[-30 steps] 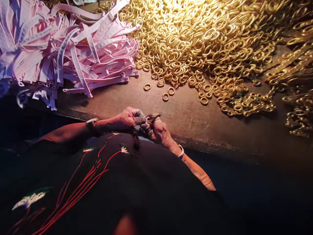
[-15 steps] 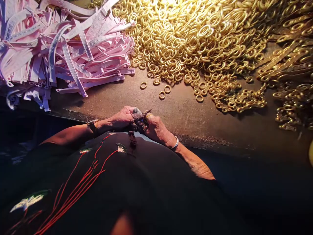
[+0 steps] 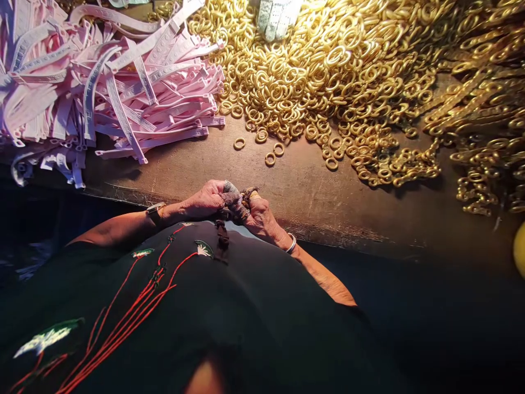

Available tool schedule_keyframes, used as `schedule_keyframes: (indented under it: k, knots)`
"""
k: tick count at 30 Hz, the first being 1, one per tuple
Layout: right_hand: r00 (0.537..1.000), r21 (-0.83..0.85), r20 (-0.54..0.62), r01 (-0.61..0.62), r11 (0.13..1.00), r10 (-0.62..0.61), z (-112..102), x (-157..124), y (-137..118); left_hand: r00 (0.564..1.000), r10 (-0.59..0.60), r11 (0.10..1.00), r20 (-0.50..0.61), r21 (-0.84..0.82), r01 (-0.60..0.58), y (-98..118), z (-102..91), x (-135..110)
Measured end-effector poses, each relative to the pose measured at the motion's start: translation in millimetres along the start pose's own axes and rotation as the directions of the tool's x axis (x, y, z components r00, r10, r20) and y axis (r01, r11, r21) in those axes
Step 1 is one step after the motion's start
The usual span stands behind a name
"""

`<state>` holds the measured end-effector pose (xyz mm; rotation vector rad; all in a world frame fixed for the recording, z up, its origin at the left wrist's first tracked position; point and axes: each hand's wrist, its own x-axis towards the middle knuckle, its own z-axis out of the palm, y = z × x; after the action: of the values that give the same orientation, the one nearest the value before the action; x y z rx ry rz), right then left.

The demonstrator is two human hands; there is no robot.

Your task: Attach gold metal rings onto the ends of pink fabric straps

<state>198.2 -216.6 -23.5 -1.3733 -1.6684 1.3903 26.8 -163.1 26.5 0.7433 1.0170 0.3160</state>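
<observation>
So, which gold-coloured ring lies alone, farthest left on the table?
The single ring on the bare brown table top, nearest the pink plastic strips: it touches no other ring, unlike those in the heap.

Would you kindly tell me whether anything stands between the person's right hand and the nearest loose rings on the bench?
Nothing visible does: only the brown bench top lies between the right hand and the nearest brass-coloured ring.

Workshop, heaped brass rings (image 3: 287,82), pink plastic straps (image 3: 143,93)

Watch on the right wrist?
No, the wristwatch is on the left wrist; the right wrist carries a silver bangle.
</observation>
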Motion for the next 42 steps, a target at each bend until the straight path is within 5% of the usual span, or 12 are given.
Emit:
schedule_keyframes:
  k: [6, 11, 21, 28, 32, 37, 42]
  knots:
    - [0.990, -0.098, 0.072, 0.125, 0.987, -0.119, -2.2, 3.8, 0.2, 1.000, -0.025, 1.000, 0.016, -0.003, 0.025, -4.2, -2.2, 2.2]
    - [0.994, -0.320, 0.059, 0.103, 0.942, -0.089, -3.4, 7.3, -0.8, 0.999, -0.029, 0.999, -0.019, -0.043, 0.029, -10.0, -5.2, 6.3]
    - [0.991, -0.306, 0.068, 0.130, 0.943, -0.114, -12.0, 8.9, 10.5, 0.995, -0.058, 0.996, -0.078, -0.079, 0.052, -2.2, 2.6, 5.7]
    - [0.993, -0.484, 0.011, 0.107, 0.868, -0.117, -4.3, 9.2, 13.7, 0.990, 0.124, 0.982, -0.068, 0.154, -0.112, -3.0, -2.6, 11.8]
    - [0.995, -0.611, -0.017, 0.064, 0.789, -0.094, -17.5, 5.8, 17.9, 0.978, 0.204, 0.873, -0.052, 0.461, -0.158, -1.0, -21.3, 21.4]
    - [0.997, -0.746, -0.075, -0.079, 0.661, 0.034, -55.6, -13.3, 23.9, 0.950, 0.301, 0.597, -0.079, 0.793, -0.123, 0.7, -48.5, 14.1]
    - [0.985, -0.728, -0.155, -0.063, 0.683, -0.074, -99.9, -10.6, 24.6, 0.933, 0.353, 0.408, -0.077, 0.910, -0.079, -6.5, -51.4, -3.4]
